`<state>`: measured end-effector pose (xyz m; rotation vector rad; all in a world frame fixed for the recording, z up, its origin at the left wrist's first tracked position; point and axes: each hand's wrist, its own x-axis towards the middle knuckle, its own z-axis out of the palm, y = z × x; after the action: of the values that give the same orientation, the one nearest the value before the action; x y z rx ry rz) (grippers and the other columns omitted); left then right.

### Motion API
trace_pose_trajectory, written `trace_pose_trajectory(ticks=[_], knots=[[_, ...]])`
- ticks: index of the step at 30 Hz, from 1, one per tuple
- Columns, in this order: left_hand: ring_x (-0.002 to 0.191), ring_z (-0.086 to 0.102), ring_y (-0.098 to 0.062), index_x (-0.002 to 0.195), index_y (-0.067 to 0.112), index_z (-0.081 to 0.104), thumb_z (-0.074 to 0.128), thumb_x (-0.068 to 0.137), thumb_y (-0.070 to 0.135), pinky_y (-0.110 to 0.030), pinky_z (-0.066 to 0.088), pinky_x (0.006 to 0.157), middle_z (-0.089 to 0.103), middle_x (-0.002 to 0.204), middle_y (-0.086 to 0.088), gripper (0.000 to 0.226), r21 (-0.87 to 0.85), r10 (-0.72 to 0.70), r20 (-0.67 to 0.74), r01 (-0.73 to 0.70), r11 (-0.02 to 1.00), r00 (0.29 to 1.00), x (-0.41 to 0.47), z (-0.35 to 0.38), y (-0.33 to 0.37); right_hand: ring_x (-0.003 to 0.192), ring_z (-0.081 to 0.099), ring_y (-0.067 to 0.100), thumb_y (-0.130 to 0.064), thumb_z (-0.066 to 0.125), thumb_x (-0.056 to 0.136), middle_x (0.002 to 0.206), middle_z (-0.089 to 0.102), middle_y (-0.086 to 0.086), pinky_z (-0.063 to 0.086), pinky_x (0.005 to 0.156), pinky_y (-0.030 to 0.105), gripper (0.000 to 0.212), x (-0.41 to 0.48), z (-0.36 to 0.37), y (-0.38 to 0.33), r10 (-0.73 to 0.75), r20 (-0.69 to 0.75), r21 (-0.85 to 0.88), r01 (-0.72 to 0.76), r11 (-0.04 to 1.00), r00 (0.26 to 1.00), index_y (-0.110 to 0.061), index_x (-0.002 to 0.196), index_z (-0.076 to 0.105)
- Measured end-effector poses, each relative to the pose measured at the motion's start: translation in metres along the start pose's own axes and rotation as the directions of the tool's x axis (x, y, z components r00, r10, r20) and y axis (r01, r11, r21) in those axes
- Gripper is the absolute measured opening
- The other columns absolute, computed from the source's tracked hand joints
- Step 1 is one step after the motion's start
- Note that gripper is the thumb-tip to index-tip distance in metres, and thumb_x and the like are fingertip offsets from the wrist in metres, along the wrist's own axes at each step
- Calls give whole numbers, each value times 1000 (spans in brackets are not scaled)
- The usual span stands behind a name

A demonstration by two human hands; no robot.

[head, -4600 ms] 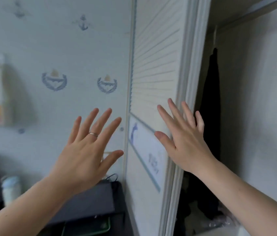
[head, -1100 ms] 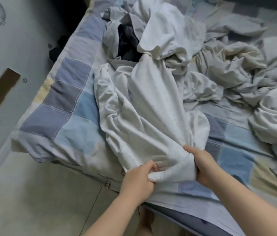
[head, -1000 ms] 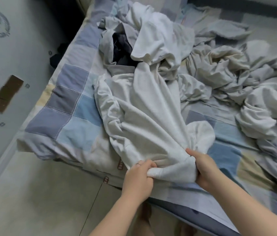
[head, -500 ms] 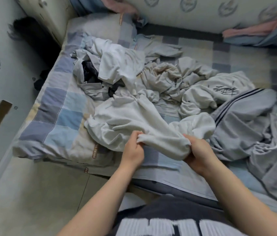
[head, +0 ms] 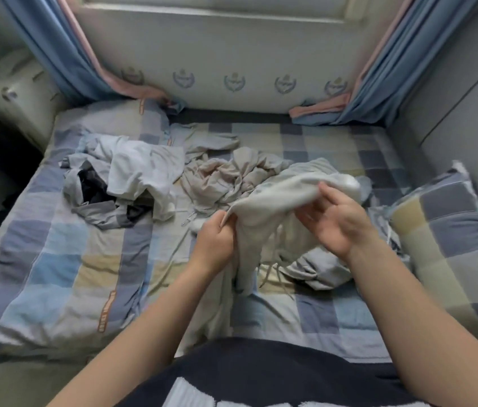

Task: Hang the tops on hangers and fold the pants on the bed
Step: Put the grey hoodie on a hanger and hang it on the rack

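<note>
Crowding the bed [head: 64, 259] behind the held white garment [head: 278, 198] lie crumpled clothes [head: 143, 171].

The person wears a dark navy top [head: 261, 374] with big white printed letters [head: 193, 396], seen at the near edge. The left hand [head: 214, 242] and right hand [head: 340, 221] are bare, also both forearms [head: 149, 315].

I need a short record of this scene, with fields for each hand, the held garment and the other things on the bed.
left hand: grips one edge of the white garment
right hand: at the garment's other side; grip unclear
white garment: held up above the bed, lower part hanging
other clothes: white top, dark item, beige heap, all unfolded
pillow: at the bed's right side
</note>
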<state>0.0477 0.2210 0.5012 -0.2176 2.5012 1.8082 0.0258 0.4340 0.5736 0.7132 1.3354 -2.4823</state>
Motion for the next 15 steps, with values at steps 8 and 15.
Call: trace_pose_trajectory(ticks=[8, 15], knots=[[84, 62, -19, 89, 13, 65, 50, 103, 21, -43, 52, 81, 67, 89, -9, 22, -323, -46, -8, 41, 945, 999, 8, 56, 105, 113, 61, 5, -36, 79, 79, 132, 60, -6, 49, 89, 29, 70, -29, -56, 41, -118, 128, -451, 164, 878, 985, -24, 139, 46], [94, 63, -23, 93, 16, 64, 48, 105, 24, -52, 53, 100, 66, 95, -9, 21, -508, -25, 18, 31, 861, 1000, 8, 79, 163, 108, 64, 10, -31, 75, 86, 115, 68, -8, 53, 88, 27, 43, -29, -86, 98, -135, 70, -787, 138, 601, 988, -21, 125, 60]])
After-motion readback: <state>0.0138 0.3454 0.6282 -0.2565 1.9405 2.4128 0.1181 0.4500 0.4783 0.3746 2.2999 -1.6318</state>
